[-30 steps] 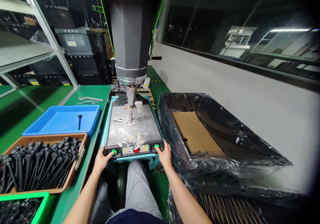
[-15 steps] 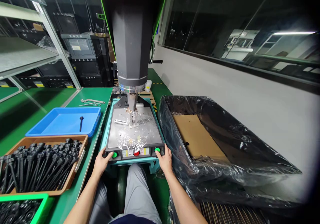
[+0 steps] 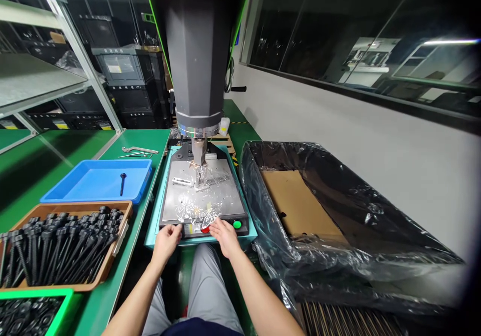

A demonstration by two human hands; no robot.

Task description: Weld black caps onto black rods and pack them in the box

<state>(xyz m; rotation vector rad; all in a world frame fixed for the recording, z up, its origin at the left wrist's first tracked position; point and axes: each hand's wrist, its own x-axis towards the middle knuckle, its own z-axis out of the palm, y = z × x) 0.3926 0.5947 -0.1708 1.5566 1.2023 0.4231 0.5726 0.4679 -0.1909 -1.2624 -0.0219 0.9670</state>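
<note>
A press machine with a dark column (image 3: 197, 50) stands over a metal plate (image 3: 221, 196) covered with crumpled clear film (image 3: 195, 208). Its tip (image 3: 198, 163) rests at the far part of the plate. My left hand (image 3: 167, 240) lies open over the front panel where the left green button was, covering it. My right hand (image 3: 224, 236) is open with fingers stretched toward the red button (image 3: 205, 229), beside the right green button (image 3: 236, 224). Neither hand holds anything.
A brown tray (image 3: 112, 256) full of black bolts sits at my left. Behind it is a blue tray (image 3: 97, 181) with a single bolt (image 3: 121, 183). A box lined with black plastic (image 3: 319, 211) stands at my right. Wrenches (image 3: 137, 150) lie on the green bench.
Both hands have left the outer corners of the panel and moved inward toward its middle. The right green button is now uncovered.
</note>
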